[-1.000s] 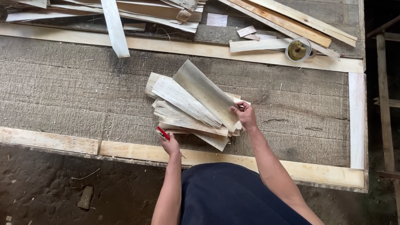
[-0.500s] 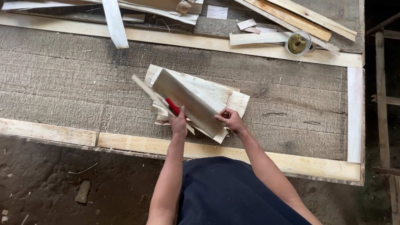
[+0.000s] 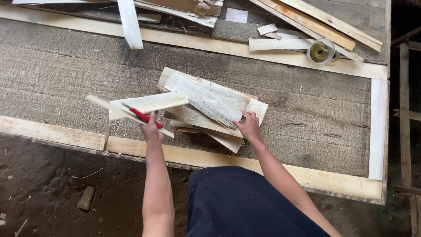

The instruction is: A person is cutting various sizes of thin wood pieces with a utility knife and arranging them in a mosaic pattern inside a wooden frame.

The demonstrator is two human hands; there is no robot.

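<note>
A loose stack of pale, thin wooden slats lies on a rough grey workbench. My left hand holds a red pencil together with two slats, lifted off to the left of the stack. My right hand rests on the stack's near right edge, fingers pressing on a slat.
Long wood strips and offcuts lie along the bench's far side. A round roll of tape sits at the far right. Light wooden battens frame the bench. A dirt floor with a small stone lies below left.
The left hand has carried slats and the red pencil leftward off the stack. The right hand has shifted to the stack's right edge. The top slat now lies flat.
</note>
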